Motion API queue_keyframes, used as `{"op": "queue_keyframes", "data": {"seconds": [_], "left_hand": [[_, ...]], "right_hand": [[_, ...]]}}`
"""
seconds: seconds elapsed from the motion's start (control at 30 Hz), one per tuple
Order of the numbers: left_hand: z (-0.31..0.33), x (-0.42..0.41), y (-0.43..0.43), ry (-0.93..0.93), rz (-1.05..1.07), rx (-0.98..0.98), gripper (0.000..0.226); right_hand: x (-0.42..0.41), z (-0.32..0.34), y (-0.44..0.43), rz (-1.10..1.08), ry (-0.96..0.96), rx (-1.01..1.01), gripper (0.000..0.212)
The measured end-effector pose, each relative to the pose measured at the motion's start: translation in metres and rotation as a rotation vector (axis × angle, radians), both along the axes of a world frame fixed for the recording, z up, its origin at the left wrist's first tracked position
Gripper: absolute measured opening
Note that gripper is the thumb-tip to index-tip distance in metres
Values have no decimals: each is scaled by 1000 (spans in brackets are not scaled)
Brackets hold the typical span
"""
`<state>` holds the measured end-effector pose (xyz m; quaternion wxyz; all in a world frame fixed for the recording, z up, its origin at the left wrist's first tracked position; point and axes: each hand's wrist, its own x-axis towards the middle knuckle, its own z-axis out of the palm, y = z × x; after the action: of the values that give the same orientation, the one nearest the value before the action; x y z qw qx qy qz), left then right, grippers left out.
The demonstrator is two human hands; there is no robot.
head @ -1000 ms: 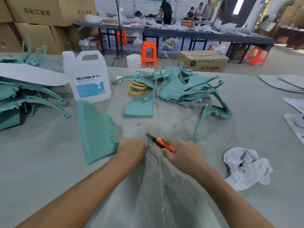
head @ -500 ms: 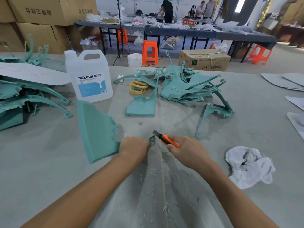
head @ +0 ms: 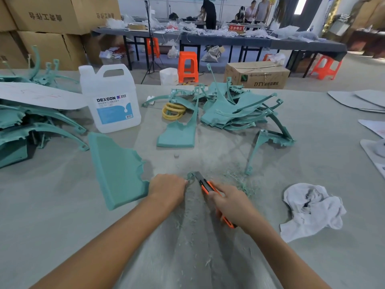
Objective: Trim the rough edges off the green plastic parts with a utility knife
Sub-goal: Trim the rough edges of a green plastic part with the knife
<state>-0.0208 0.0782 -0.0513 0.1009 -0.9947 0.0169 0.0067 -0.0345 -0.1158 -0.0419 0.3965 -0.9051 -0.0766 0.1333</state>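
Note:
My left hand [head: 167, 189] grips the near edge of a large green plastic part [head: 117, 170] that stands tilted on the grey table [head: 52, 215]. A small green tab of that part sticks out past my fingers. My right hand [head: 230, 202] holds an orange utility knife [head: 205, 185], and its blade tip touches that tab. Green shavings lie on the table around both hands. A heap of green parts [head: 229, 109] sits behind, and another stack of green parts [head: 31, 124] is at the far left.
A white DEXCON jug [head: 110, 99] stands behind the held part. Yellow rings [head: 173, 110] lie beside the heap. A crumpled white rag [head: 312, 209] lies at the right. Grey sheets [head: 358, 100] rest at the far right edge. Cardboard boxes, orange stools and people fill the background.
The knife has slid forward to the green tab by my left fingers. Both hands and the held part stayed in nearly the same place.

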Motion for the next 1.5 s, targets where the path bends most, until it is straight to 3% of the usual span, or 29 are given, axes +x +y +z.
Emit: {"op": "queue_keyframes", "data": {"seconds": [0.2, 0.43, 0.6, 0.77, 1.33, 1.43, 1.5], "left_hand": [[0, 0, 1, -1, -15, 10, 33], [0, -1, 1, -1, -9, 4, 33], [-4, -3, 4, -19, -41, 0, 31], [-8, -1, 6, -49, -34, 5, 44], [-7, -2, 6, -69, -53, 20, 47], [-8, -4, 11, -80, -77, 4, 38], [-10, -9, 12, -130, -122, -10, 41]], "right_hand": [[6, 2, 4, 8, 7, 93, 29], [19, 0, -6, 24, 63, 140, 42], [28, -5, -20, 80, 123, 118, 45], [35, 0, -26, 124, 91, 98, 47], [38, -2, -22, 148, 24, -8, 44], [32, -6, -16, 31, -63, 162, 23], [29, -5, -8, -37, -67, 328, 41]]}}
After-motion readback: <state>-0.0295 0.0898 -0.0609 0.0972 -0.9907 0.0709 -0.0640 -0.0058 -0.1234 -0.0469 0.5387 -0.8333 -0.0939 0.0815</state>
